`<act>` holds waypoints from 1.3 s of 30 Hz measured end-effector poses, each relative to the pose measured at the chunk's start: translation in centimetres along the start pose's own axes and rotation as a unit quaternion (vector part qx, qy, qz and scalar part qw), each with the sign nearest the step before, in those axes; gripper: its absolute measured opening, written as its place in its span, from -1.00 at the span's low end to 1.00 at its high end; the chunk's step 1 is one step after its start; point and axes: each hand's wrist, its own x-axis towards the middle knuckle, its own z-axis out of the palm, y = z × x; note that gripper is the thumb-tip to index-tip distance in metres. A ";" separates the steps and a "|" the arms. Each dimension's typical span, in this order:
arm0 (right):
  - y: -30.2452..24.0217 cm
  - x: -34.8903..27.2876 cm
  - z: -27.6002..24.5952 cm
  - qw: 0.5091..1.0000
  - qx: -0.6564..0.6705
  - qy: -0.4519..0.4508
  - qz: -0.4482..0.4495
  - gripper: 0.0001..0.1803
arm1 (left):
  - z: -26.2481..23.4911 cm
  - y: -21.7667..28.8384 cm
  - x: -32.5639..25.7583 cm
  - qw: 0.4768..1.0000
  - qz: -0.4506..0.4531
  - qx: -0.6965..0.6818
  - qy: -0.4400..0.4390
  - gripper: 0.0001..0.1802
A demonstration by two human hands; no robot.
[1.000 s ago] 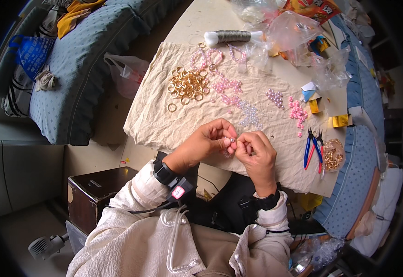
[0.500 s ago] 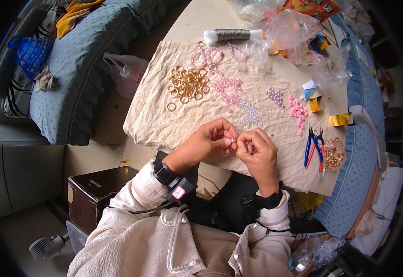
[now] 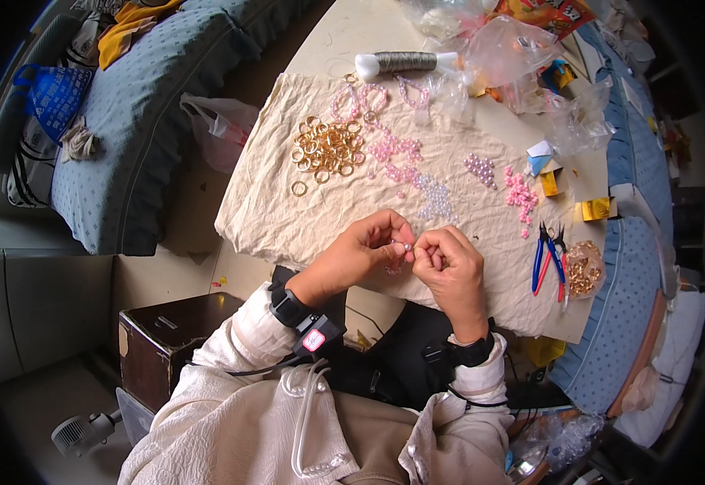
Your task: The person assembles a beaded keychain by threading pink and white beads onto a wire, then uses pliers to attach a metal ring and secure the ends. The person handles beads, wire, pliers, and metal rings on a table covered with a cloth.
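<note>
Over the near edge of the cream cloth [image 3: 275, 198], my left hand [image 3: 360, 249] pinches a small strand of pink and pearly beads [image 3: 394, 265], part of it hanging below the fingers. Close against it, my right hand [image 3: 452, 267] is closed in a pinch beside the topmost bead; whatever lies between its fingertips is too small to make out. Just beyond my hands are loose pale blue beads [image 3: 435, 199] and pink beads [image 3: 393, 148]. Gold rings [image 3: 328, 145] are heaped to the left, and finished-looking pink bead loops [image 3: 360, 101] rest farther back.
Right of my hands lie purple beads [image 3: 480, 170], small pink beads [image 3: 520, 194], pliers with blue and red handles [image 3: 548, 259] and a bag of gold pieces [image 3: 585, 271]. A spool of grey wire [image 3: 405, 61] and clear plastic bags [image 3: 518, 52] sit at the back.
Almost nothing differs. Both hands keep their pinch at the same spot, with only a very slight shift of my fingers and left wrist.
</note>
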 end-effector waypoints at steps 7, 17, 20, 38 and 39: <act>-0.2 0.1 -0.1 1.000 0.007 -0.003 0.006 -0.86 | 0.0 -0.2 0.1 1.000 0.004 0.011 -0.006 -0.84; -0.3 0.0 -0.6 1.000 0.017 -0.003 0.008 -0.88 | 0.3 -0.2 -0.3 1.000 0.026 -0.004 0.014 -0.87; -0.3 -0.2 -0.6 0.999 0.023 -0.002 0.022 -0.87 | 0.2 -0.5 -0.2 0.998 0.047 0.035 0.028 -0.86; 0.0 -1.4 0.4 0.962 0.232 -0.003 0.144 -0.95 | -0.9 -0.8 -0.2 1.000 0.023 -0.006 0.015 -0.81; 0.1 -1.5 0.3 0.963 0.232 -0.002 0.140 -0.95 | -1.1 -0.7 -0.1 1.000 0.022 -0.008 0.012 -0.81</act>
